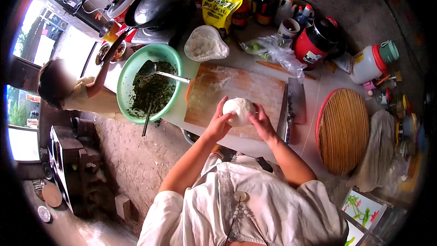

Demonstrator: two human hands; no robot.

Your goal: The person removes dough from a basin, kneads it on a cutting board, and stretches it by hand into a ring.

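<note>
Left hand [220, 117] and right hand [262, 122] are cupping dough [239, 109] from opposite sides, grip clamped round it. Dough is sitting over near part of board [264, 89]; whether it's touching wood, cannot tell. Looking soft, fairly weighty, probably denting under fingertips; flanks offering best hold, palms spread wide. Cleaver [297, 100] is lying by board's right edge. Green bowl [126, 73] is standing left on tabletop [312, 127], flour bowl [226, 52] sitting beyond, yellow bag [221, 7] standing farther.
</note>
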